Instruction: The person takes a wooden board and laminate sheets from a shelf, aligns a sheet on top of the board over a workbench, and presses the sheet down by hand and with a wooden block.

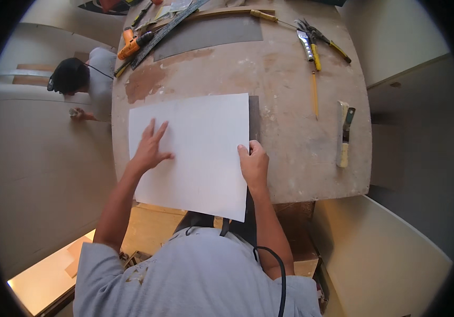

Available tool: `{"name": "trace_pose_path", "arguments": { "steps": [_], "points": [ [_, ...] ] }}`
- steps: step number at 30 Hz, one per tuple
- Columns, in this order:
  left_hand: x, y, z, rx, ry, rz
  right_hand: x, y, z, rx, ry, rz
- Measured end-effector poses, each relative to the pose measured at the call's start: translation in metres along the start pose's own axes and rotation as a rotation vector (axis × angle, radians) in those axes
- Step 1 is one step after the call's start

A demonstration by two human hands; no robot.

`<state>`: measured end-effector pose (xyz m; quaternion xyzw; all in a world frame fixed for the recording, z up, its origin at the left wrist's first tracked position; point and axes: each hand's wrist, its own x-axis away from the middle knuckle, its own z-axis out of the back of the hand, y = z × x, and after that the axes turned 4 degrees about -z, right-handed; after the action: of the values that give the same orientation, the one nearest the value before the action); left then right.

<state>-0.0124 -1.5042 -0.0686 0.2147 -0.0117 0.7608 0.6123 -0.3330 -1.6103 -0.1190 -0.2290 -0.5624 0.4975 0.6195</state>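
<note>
Left of the right hand [254,164] pinching the white sheet [200,132], the left hand [150,151] splays wide, empty — probably to steady it.

Soft light brightens the white sheet [199,158]; fisheye edges bend.

- Broad, flat beige table [295,158], blotched reddish-brown toward its far left corner
- Thin, four-sided white sheet [203,132] across the near edge, uniform in colour
- Pistol-shaped orange-and-black power drill [130,44] by the far left corner
- Slim, straight yellow-orange pencil [314,96] toward the right edge
</note>
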Motion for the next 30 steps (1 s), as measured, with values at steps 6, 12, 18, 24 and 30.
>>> {"name": "trace_pose_path", "arguments": {
  "steps": [6,12,18,24,30],
  "points": [
    [-0.080,0.080,0.004,0.010,-0.161,0.234,-0.002,-0.004,0.006,0.073,0.004,0.048],
    [-0.083,0.089,-0.001,-0.008,-0.142,0.260,-0.002,-0.007,0.010,0.018,-0.037,-0.090],
    [-0.039,0.105,-0.026,-0.118,-0.065,-0.018,-0.005,-0.013,0.023,-0.009,-0.194,-0.129],
    [-0.049,0.112,-0.025,-0.163,-0.163,0.043,0.030,0.031,0.060,0.136,0.028,0.040],
    [-0.047,0.099,-0.027,-0.146,-0.103,-0.021,0.063,0.036,0.055,0.060,-0.055,-0.251]
  ]
}}
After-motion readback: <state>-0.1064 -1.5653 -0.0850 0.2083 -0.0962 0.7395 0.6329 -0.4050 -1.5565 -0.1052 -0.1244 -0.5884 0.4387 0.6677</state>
